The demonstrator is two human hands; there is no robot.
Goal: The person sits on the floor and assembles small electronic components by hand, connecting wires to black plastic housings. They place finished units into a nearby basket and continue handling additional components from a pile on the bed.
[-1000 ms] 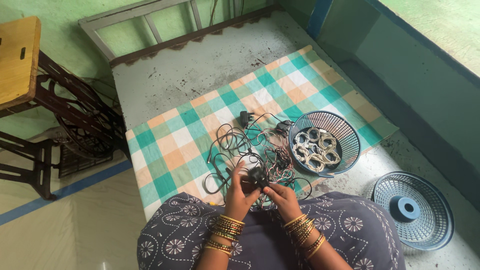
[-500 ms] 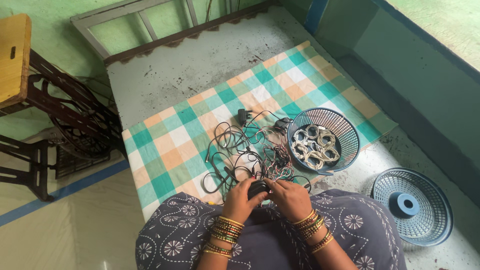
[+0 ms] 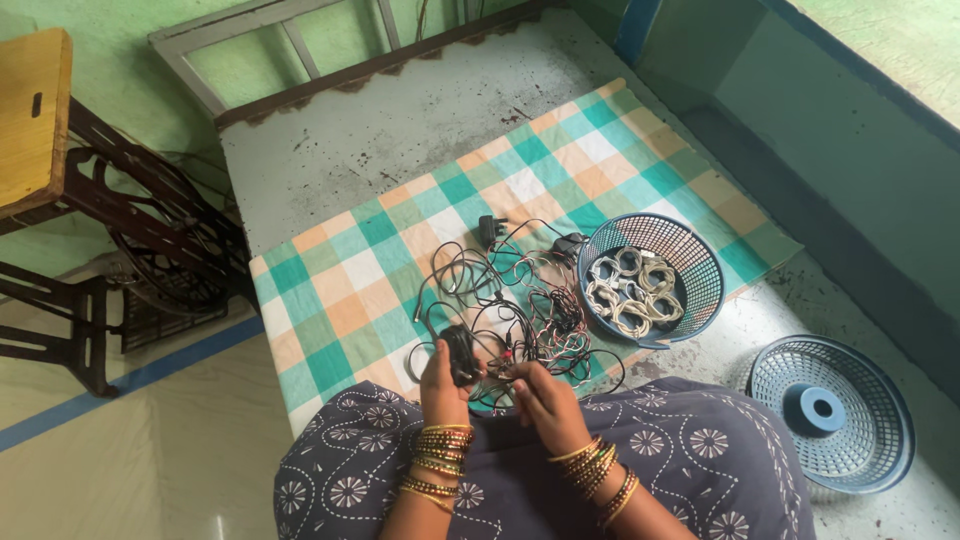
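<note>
Left hand clasps the black adapter, right hand pinches its cord — a tug could knot the wire tangle at the surface's near edge.

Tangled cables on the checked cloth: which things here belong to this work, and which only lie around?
In the work:
left hand holding a black adapter
right hand on the tangled cables
blue basket of coiled white cables

Lying about:
blue mesh lid
sewing machine stand

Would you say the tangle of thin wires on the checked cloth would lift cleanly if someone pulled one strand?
Probably not: the tangled wires loop through each other, so neighbours would likely drag along. They look thin and floppy, likely sagging. The black adapter might trail behind.
</note>
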